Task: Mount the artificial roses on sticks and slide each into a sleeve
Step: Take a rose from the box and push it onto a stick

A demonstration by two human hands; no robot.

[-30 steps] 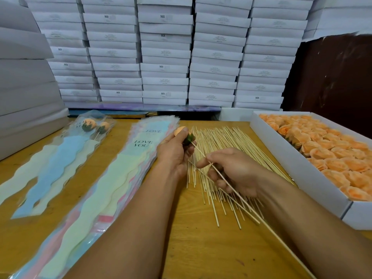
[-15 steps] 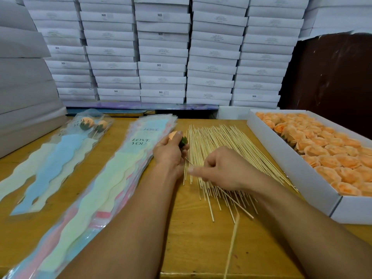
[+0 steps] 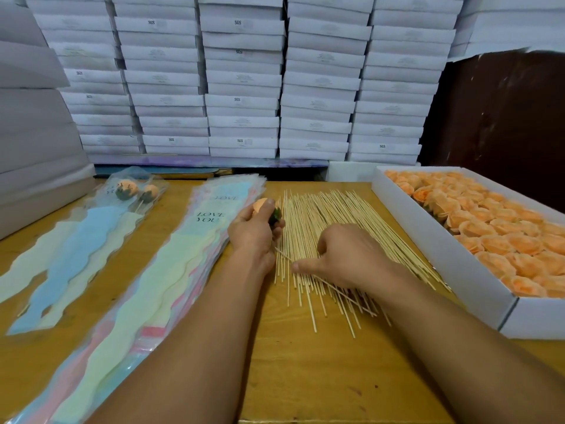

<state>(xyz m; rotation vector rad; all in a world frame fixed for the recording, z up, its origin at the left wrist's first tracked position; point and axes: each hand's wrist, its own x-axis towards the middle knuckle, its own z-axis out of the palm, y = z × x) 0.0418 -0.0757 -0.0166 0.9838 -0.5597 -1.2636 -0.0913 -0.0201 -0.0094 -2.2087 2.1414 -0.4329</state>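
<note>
One rose (image 3: 262, 205) half hidden in the left hand (image 3: 253, 232).

Wooden worktop (image 3: 305, 377), yellowish, visible grain. Behind it, stacked white flat boxes (image 3: 244, 87) fill the back wall in columns, some printed "SGS". More white boxes piled at left (image 3: 30, 133). Dark brown panel (image 3: 495, 117) at right. Even, soft light.

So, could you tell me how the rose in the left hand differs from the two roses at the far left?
The rose gripped by the left hand is bare and has no stick showing; the two far-left roses sit on sticks inside clear sleeves and lie on the table. All are peach with green bases.
</note>
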